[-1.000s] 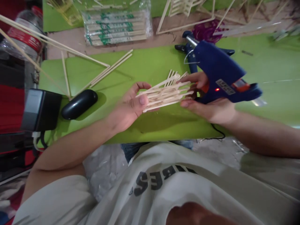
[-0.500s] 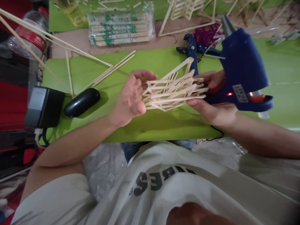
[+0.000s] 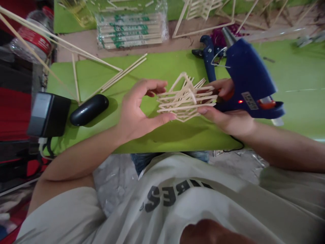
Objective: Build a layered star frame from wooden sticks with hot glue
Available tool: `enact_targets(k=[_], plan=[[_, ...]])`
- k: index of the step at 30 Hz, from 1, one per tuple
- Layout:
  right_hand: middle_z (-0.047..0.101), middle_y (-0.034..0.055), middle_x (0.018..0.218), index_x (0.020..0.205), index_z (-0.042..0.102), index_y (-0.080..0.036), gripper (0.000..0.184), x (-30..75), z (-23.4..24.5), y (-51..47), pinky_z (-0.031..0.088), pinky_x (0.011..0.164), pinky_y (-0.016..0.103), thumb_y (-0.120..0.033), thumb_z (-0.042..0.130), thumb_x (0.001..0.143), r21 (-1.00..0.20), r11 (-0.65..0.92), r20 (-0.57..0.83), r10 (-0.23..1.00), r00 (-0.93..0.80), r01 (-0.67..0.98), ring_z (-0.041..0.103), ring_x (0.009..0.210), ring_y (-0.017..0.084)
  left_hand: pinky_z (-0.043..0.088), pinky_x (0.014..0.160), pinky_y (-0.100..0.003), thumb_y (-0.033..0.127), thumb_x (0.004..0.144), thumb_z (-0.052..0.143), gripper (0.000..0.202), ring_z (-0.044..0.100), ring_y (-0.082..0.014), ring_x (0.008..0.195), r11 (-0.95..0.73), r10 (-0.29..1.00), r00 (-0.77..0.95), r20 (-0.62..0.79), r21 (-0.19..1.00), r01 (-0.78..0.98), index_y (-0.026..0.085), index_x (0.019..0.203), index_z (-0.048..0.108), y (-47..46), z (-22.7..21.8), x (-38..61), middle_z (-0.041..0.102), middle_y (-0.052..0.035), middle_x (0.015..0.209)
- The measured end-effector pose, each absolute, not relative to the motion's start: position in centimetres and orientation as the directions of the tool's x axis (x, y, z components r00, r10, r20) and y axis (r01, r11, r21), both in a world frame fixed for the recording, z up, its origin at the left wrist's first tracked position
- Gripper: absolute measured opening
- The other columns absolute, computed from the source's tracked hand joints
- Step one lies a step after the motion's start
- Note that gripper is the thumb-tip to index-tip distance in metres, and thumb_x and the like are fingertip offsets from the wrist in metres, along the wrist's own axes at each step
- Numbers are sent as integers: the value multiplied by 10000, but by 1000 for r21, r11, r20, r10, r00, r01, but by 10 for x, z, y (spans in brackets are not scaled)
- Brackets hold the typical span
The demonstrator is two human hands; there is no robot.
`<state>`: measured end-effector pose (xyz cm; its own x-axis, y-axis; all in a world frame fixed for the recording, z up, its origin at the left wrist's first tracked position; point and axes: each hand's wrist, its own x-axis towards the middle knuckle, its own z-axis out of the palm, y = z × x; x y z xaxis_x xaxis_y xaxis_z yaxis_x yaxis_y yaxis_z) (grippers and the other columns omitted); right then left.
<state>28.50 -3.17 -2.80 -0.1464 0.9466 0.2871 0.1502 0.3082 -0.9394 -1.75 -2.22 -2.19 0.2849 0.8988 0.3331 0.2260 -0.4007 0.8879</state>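
A small frame of glued wooden sticks [image 3: 186,98] hangs above the green table [image 3: 162,71]. My left hand [image 3: 138,110] pinches its left end between thumb and fingers. My right hand [image 3: 225,108] is wrapped round the grip of a blue glue gun [image 3: 247,79] with a red light on, and its thumb and fingertips also touch the frame's right end. The gun's nozzle points away from me, to the far side.
Loose long sticks [image 3: 122,73] lie at the table's far left. A black oval case [image 3: 88,109] and a black adapter [image 3: 48,115] sit at the left edge. A pack of sticks [image 3: 130,28], a plastic bottle [image 3: 30,40] and larger stick frames [image 3: 203,17] lie beyond.
My left hand had let go of the stick frame and opened; now it pinches the frame's left end again. The frame has been turned, and the glue gun has tilted and dropped a little.
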Motion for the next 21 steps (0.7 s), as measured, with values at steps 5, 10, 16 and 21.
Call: enact_targets(k=[5, 10, 16, 21], plan=[[874, 1, 1194, 1043, 635, -326, 547, 281, -33, -27, 689, 888, 449, -593, 1066, 837, -925, 368, 356, 925, -133, 89, 842, 1037, 249, 657, 1041, -494, 755, 849, 1022, 709, 795, -265, 1154, -319, 919, 304, 252, 927, 197, 270, 1317, 801, -21, -19, -16, 857, -58, 1304], [861, 12, 1142, 1041, 690, -349, 493, 278, -30, -27, 675, 902, 458, -527, 1097, 828, -958, 287, 283, 953, -105, 28, 815, 1026, 253, 696, 912, -443, 649, 815, 1077, 572, 814, -233, 995, -200, 939, 307, 156, 973, 116, 270, 1177, 847, -18, -17, -14, 869, -46, 1142], [785, 27, 1076, 1018, 678, -319, 591, 276, -26, -28, 662, 859, 457, -609, 1122, 759, -976, 197, 194, 980, -40, 96, 746, 909, 232, 717, 875, -416, 586, 770, 1117, 529, 815, -224, 955, -110, 949, 304, 77, 990, 93, 252, 1089, 859, -14, -18, -14, 869, -41, 1073], [713, 40, 1015, 1012, 673, -331, 641, 275, -21, -27, 665, 1005, 562, -778, 1061, 766, -966, 200, 196, 980, -41, 163, 746, 969, 291, 729, 816, -406, 610, 727, 1134, 552, 807, -201, 861, -24, 952, 307, 12, 999, 35, 235, 1018, 851, -13, -20, -12, 859, -32, 1007]])
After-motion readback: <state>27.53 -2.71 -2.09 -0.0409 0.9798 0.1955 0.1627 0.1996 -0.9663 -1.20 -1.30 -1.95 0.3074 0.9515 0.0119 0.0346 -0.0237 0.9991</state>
